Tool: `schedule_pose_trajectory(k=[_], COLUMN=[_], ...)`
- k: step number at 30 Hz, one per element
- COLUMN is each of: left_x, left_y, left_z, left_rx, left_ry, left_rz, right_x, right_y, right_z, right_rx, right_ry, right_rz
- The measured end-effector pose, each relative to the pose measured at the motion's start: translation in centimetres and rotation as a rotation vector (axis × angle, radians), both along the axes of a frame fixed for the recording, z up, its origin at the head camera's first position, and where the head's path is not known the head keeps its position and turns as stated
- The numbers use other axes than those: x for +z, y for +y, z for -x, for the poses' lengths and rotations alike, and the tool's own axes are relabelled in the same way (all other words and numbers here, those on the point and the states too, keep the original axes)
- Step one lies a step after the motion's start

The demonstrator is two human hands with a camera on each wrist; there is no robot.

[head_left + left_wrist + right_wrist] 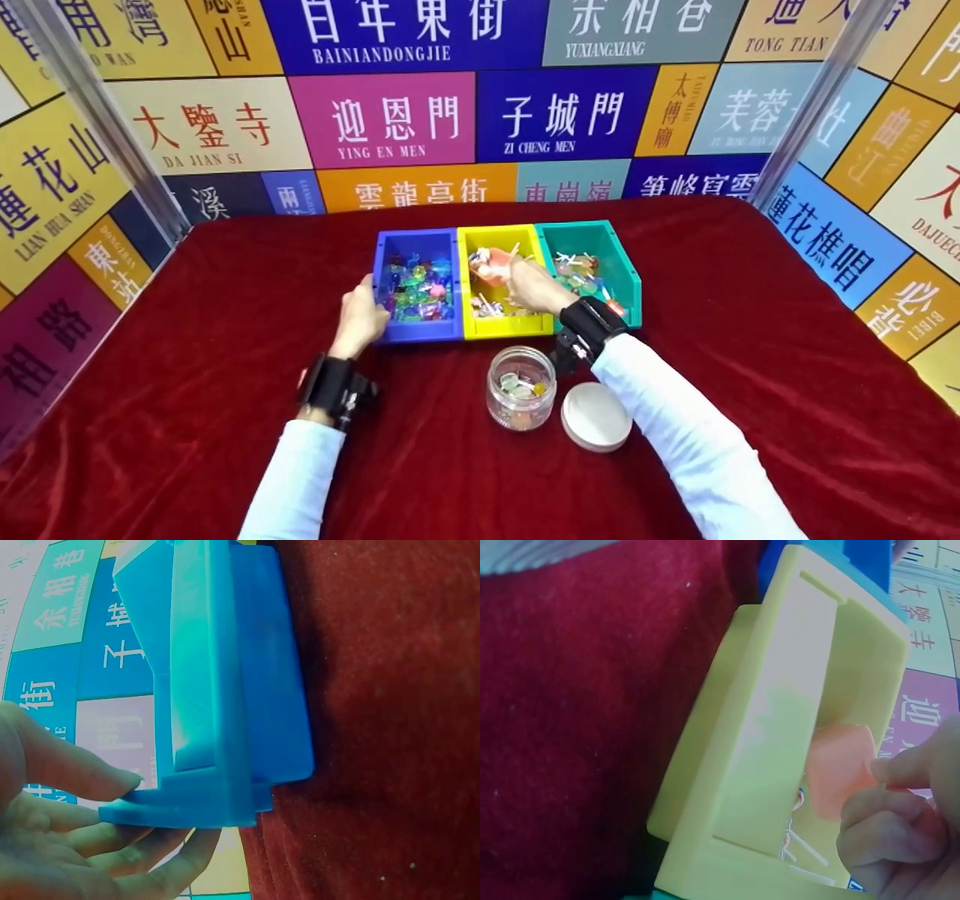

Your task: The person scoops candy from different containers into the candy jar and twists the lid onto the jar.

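My right hand reaches over the yellow bin and holds an orange scoop, with thumb and curled fingers at its near end. The scoop's blade is down inside the yellow bin, where wrapped lollipops with white sticks lie. My left hand grips the left side of the blue bin, its thumb on one face of the rim and its fingers under the other. Colourful translucent pieces fill the bottom of the blue bin.
A green bin with lollipops adjoins the yellow one on the right. In front of the bins stands a clear jar holding a few candies, its silver lid beside it. Dark red cloth covers the table; a lettered wall stands behind.
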State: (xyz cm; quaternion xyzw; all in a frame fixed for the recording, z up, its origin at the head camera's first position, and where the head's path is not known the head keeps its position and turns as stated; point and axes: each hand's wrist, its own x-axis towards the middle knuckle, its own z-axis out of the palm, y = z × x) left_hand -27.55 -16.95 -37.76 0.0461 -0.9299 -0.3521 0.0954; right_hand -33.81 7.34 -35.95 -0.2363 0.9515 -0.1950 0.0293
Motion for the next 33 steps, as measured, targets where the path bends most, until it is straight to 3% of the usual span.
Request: schedule_pose_trajectory(k=[24, 27, 30, 33], left_x=[0.1, 0.2, 0.1, 0.1], left_y=[0.5, 0.9, 1.6, 2.4], left_z=[-0.6, -0.9, -1.2, -1.5], left_rx=[-0.042, -0.029, -0.032, -0.090], left_ry=[0.001, 0.096, 0.272, 0.460], left_rz=[-0.008, -0.015, -0.030, -0.039], right_x=[2.4, 2.7, 2.7, 2.6], right_y=[4.5, 5.2, 6.0, 7.0], right_z=[-2.2, -2.5, -3.0, -3.5], right_rx=[-0.047, -0.055, -0.049, -0.025], right_ry=[-0.099, -0.110, -0.132, -0.141], right_rz=[0.301, 0.356, 0.437, 0.497])
